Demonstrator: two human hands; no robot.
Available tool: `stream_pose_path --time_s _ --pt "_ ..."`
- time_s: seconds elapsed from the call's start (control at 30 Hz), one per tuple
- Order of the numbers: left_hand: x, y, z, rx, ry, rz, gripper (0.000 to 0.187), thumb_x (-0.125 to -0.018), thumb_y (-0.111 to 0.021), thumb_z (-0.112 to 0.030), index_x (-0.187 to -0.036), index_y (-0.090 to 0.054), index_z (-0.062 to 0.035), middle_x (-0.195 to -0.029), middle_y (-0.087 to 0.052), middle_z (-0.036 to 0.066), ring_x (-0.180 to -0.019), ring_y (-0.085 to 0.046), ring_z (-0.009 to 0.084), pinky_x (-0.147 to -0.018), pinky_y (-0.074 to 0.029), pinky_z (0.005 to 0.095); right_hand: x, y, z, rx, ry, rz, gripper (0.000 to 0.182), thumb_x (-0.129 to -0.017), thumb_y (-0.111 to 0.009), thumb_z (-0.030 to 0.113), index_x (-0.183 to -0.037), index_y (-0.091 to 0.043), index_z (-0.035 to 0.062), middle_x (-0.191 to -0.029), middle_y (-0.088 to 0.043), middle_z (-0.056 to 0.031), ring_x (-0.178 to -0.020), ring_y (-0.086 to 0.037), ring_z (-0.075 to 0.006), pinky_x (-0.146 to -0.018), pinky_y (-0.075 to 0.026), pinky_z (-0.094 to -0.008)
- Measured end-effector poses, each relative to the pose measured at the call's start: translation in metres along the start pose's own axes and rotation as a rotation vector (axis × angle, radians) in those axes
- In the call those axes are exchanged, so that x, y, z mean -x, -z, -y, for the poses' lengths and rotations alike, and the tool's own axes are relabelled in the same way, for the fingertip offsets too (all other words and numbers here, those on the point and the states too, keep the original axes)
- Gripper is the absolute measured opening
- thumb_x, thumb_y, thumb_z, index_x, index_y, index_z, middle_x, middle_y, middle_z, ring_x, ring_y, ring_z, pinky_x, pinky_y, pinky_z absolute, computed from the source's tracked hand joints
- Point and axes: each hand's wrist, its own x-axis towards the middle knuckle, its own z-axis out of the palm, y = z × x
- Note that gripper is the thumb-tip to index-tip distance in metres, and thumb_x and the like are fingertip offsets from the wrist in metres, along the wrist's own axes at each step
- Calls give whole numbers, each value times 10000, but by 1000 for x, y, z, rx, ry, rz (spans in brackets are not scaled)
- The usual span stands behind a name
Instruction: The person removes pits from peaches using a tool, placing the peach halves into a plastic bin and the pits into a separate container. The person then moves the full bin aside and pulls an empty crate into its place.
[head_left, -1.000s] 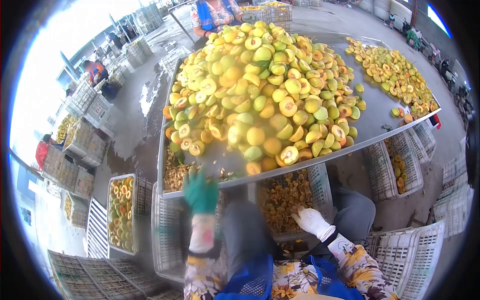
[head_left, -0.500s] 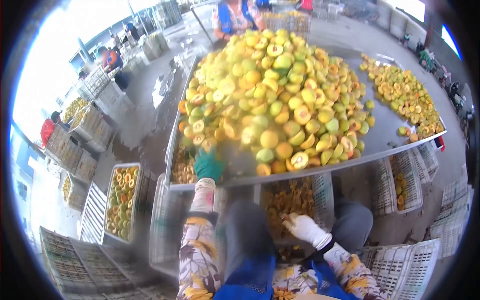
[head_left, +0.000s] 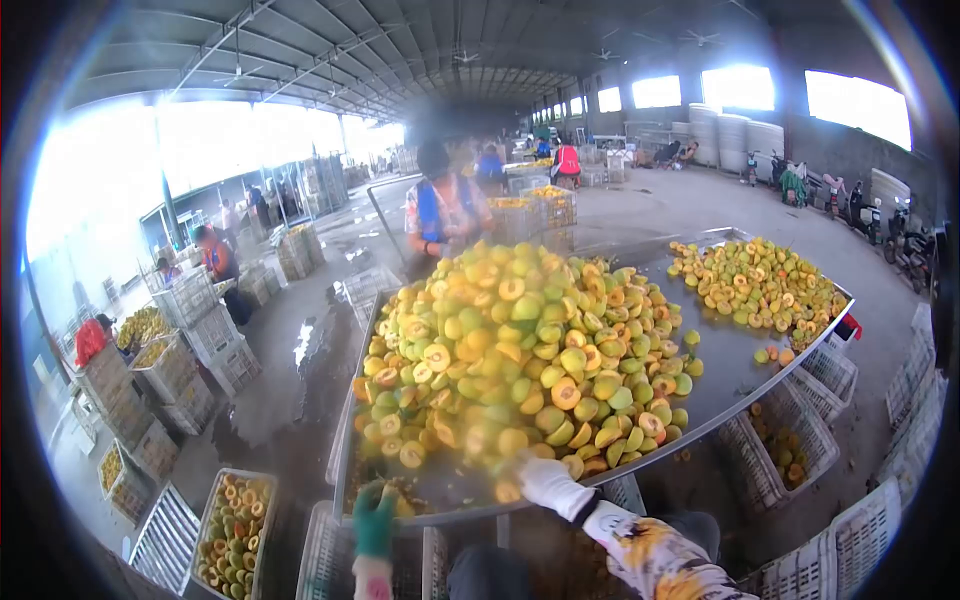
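A large heap of yellow-green halved fruit (head_left: 540, 350) covers much of a metal table (head_left: 715, 385). My left hand (head_left: 375, 520), in a green glove, is at the table's front left corner, beside small pieces (head_left: 405, 497) lying there. Its fingers point up, and blur hides whether they hold anything. My right hand (head_left: 550, 488), in a white glove, reaches over the front edge to the bottom of the heap. Its fingertips are smeared beside a fruit half (head_left: 508, 490), so their grip is unclear.
A smaller fruit pile (head_left: 760, 285) lies at the table's right end. Crates stand below: one with fruit (head_left: 235, 530) at left, another (head_left: 785, 450) at right. A person in a blue vest (head_left: 447, 208) is behind the table. Stacked crates (head_left: 190, 370) stand farther left.
The view has tilted up, showing more of the hall. My right hand has risen from above the crate under the table to the heap. My left hand has drawn back to the table's front edge.
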Motion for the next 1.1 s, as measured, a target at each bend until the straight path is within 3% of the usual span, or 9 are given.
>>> stream_pose_path --time_s 0.1,0.2,0.33,0.43,0.67,0.73,0.83,0.9,1.1 --pt "29 72 31 -1044 -419 227 364 -751 -717 -135 -1092 -613 -63 -898 -640 147 -790 -617 233 -709 -499 334 -20 2 11 9 -3 -34 254 -849 -504 208 -1082 -592 154 -944 -639 -138 -764 -648 -343 -637 -509 -457" --pt "46 53 40 -1001 -875 -113 411 -740 -720 -152 -1130 -610 -85 -904 -642 163 -821 -619 269 -742 -494 346 -25 2 12 1 4 -81 234 -852 -534 269 -1006 -636 125 -837 -664 -153 -760 -647 -362 -632 -501 -468" --pt "50 -51 8 64 85 214 372 -739 -656 -28 -1102 -578 -30 -998 -623 181 -883 -601 383 -810 -485 437 -7 10 20 -485 -263 -293 271 -823 -605 302 -829 -665 37 -701 -644 -104 -649 -633 -271 -553 -483 -385" --pt "24 -111 116 127 -298 388 318 -841 -626 -88 -1142 -562 -7 -1045 -621 132 -916 -602 261 -820 -489 364 51 66 62 -1673 -528 -168 279 -813 -647 268 -862 -637 -7 -620 -572 -23 -494 -534 -128 -424 -391 -266" --pt "109 -169 33 711 345 403 290 -937 -518 -290 -1096 -587 -58 -946 -616 62 -843 -592 172 -758 -504 317 132 75 63 -981 -328 -135 467 -882 -637 278 -1257 -534 20 -848 -649 -35 -627 -554 -67 -540 -436 -229" --pt "137 -150 1 956 483 366 295 -946 -512 -309 -1072 -592 -55 -946 -623 67 -851 -596 173 -765 -504 312 140 57 51 -754 63 -574 410 -914 -599 273 -1219 -545 3 -870 -653 -48 -626 -555 -100 -548 -455 -278" --pt "137 -135 -45 941 502 372 363 -936 -495 -426 -1015 -589 -85 -939 -625 83 -853 -610 184 -716 -522 321 168 80 54 -1082 -472 -218 291 -968 -517 309 -926 -576 27 -661 -550 -11 -572 -528 -105 -502 -420 -271" --pt "146 -132 -54 891 510 333 398 -928 -482 -469 -1006 -578 -91 -910 -626 89 -833 -616 188 -696 -525 331 182 80 61 -1142 -431 -229 265 -947 -545 269 -874 -549 15 -625 -563 -199 -522 -549 -323 -478 -414 -394" --pt "174 -144 -54 960 471 323 459 -942 -456 -464 -1075 -545 -34 -873 -616 124 -698 -604 240 -687 -515 360 208 87 91 -513 -11 -405 161 -912 -580 167 -893 -510 23 -587 -522 -185 -498 -575 -328 -461 -430 -398"
